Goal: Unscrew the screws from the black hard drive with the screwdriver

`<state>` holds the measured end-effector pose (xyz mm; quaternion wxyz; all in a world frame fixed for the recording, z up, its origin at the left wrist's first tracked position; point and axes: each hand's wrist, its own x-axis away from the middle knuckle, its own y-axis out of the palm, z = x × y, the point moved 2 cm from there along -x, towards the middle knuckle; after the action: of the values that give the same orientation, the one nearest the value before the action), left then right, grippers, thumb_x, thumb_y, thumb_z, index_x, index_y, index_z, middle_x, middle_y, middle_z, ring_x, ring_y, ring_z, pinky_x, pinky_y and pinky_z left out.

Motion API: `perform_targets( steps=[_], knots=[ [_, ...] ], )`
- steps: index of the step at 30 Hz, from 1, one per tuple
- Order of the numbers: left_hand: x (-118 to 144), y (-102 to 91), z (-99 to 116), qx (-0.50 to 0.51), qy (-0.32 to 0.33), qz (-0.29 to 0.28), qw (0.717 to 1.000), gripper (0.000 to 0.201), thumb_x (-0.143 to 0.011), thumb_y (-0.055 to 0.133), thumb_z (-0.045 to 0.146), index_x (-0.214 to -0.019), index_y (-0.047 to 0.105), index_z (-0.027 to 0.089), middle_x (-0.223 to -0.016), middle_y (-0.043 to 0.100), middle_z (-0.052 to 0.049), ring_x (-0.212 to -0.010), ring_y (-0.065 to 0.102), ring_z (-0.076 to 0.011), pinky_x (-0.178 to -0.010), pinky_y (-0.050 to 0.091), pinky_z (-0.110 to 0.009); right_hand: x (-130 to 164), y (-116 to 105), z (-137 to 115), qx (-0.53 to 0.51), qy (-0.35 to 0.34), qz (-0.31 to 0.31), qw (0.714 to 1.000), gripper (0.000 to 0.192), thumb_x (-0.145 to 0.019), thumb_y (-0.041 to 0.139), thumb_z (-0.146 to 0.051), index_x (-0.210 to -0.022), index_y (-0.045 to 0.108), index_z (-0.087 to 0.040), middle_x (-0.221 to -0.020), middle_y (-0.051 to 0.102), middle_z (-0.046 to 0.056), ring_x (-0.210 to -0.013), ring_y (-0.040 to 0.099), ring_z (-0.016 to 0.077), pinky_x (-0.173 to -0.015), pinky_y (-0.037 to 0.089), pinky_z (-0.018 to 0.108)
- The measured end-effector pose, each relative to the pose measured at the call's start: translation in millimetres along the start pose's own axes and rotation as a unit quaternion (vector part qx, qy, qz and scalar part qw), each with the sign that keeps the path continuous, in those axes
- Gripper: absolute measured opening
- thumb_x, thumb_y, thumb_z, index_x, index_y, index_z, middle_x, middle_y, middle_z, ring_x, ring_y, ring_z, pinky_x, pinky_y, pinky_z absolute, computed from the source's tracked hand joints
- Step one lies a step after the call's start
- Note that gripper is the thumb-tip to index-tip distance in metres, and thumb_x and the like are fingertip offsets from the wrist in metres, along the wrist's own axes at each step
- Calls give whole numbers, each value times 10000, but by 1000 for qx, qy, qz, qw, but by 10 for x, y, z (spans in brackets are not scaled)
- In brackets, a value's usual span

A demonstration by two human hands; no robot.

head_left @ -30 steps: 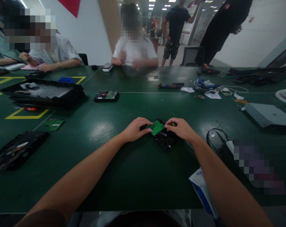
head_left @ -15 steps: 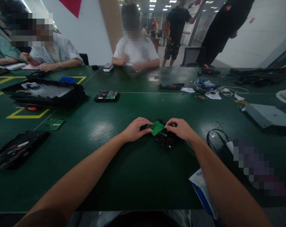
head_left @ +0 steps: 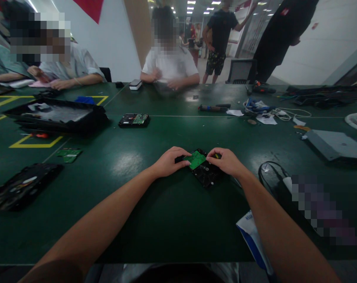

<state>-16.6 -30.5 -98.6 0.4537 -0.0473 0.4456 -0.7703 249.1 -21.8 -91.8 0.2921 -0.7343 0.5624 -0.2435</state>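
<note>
Drive [head_left: 206, 175], black and turned cornerwise, lay on the green table [head_left: 154, 212] straight ahead, its green board [head_left: 196, 159] on top at the far end. Left hand [head_left: 169, 162] curled its fingers against the board's left edge; right hand [head_left: 225, 161] was bent over the far right corner, fingertips on the board, pinching something yellow too small to tell. Bare tabletop lay open before and left of the drive. A black cable [head_left: 268, 171] looped near on the right; another drive [head_left: 134, 120] sat well beyond.
</note>
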Motion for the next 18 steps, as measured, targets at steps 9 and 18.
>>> perform_targets(
  steps=[9, 18],
  knots=[
    [-11, 25, -43, 3, -25, 9, 1000, 392, -917, 670, 401, -1275, 654, 242, -1224, 702, -55, -1160, 607, -212, -1032, 477, -402, -16, 5, 33, 15, -25, 7, 1000, 216, -839, 651, -420, -895, 748, -236, -809, 720, 34, -686, 589, 180, -650, 403, 327],
    [-43, 102, -19, -35, -98, 71, 992, 280, -984, 542, 366, -998, 766, 199, -1122, 712, -81, -1105, 610, -228, -1013, 475, -433, -10, 1, 11, 38, -49, 20, 998, 219, -862, 627, -414, -899, 761, -245, -897, 743, 43, -749, 618, 194, -688, 426, 345]
  ],
)
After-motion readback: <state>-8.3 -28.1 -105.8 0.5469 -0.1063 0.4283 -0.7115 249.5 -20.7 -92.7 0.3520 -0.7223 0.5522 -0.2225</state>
